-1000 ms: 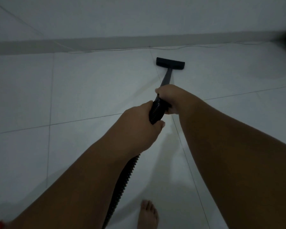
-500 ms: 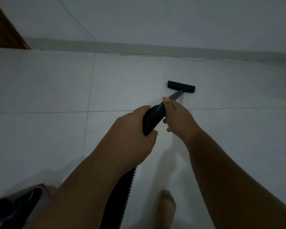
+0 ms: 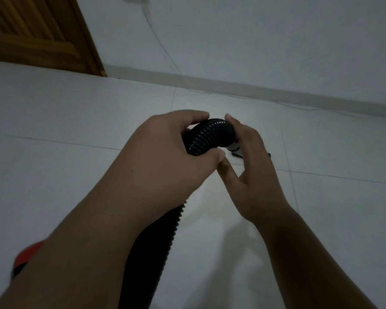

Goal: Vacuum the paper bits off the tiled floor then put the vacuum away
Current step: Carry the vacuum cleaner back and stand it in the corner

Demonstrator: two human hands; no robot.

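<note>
Red vacuum body [image 3: 28, 253], lower left floor edge, mostly cut off. Left hand [image 3: 165, 152] wrapped tight round the black ribbed hose [image 3: 210, 136], held above mid-floor; right hand [image 3: 252, 161] loosely cupping the hose end, fingers half spread. Nozzle almost wholly hidden behind the right hand. No paper bits visible on the tiled floor [image 3: 76, 175]; vacuuming judged near finished, storing undone. Dim light.

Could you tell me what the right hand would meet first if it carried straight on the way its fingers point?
Most likely the black ribbed hose: the right hand points up and left, its fingertips already at the bend, though contact is unclear.
</note>
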